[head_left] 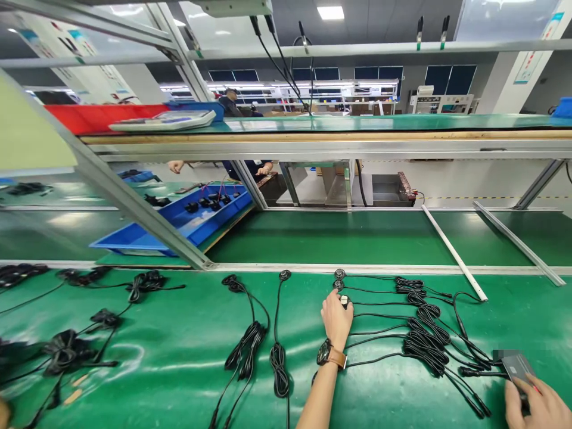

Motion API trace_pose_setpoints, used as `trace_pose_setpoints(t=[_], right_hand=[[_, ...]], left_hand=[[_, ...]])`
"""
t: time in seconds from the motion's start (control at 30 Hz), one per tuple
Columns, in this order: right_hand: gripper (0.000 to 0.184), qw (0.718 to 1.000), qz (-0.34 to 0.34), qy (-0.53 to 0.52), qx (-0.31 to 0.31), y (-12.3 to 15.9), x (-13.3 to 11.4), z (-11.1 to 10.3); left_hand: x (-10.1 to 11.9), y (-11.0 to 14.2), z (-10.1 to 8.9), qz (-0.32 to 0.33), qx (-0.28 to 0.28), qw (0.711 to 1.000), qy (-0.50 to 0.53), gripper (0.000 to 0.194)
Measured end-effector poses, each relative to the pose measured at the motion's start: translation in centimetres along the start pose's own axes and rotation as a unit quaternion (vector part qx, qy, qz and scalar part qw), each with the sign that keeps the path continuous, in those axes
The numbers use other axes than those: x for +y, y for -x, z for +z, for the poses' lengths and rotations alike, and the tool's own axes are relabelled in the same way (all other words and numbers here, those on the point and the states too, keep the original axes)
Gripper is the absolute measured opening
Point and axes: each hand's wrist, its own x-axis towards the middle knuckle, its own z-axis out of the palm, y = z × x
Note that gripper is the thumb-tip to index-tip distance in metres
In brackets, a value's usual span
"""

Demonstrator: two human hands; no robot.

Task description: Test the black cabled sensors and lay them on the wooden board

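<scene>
My left hand, with a watch on its wrist, reaches over the bench mat. Its fingers are closed round a small black cable head with a pale top. Just beyond the fingertips lie two round black cable heads. From them and from under the hand, thin black cables run right to several coiled bundles. At the lower right edge, my right hand grips a small grey box, partly blurred. A black cable plug reaches up to that box's left side.
More coiled cables and a single coiled cable lie left of my arm. Dark cable bundles crowd the far left. Behind stand a blue tray and a metal post. A co-worker's hand shows beyond. A white bar juts toward the bench.
</scene>
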Motion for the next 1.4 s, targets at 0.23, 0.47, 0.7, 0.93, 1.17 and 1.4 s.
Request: trace_pose_setpoints(t=[0.23,0.47,0.7,0.93,1.17,1.4], right_hand=[[0.014,0.962,-0.071,-0.247,-0.098,-9.5,-21.6,8.2],[0.017,0.882,-0.137,-0.336,-0.303,-12.7,-33.7,17.3],[0.02,0.874,-0.111,-0.377,-0.286,-13.6,-34.6,20.5],[0.033,0.885,-0.008,-0.385,-0.262,-15.3,-37.0,25.3],[0.03,0.906,-0.036,-0.323,-0.272,-14.8,-37.5,26.4],[0.013,0.885,-0.168,-0.299,-0.315,-15.3,-37.6,23.5]], left_hand=[[0.0,0.1,-0.1,-0.005,0.012,1.0,0.012,0.044],[-0.4,0.2,-0.1,-0.02,0.021,0.998,0.05,0.037],[-0.8,0.4,0.2,-0.017,0.031,0.997,0.069,0.033],[-0.6,0.5,-0.1,-0.029,0.011,0.998,0.052,0.047],[-0.6,0.4,-0.2,-0.033,0.009,0.998,0.044,0.044],[0.7,0.0,-1.9,-0.028,-0.03,0.999,-0.024,0.016]])
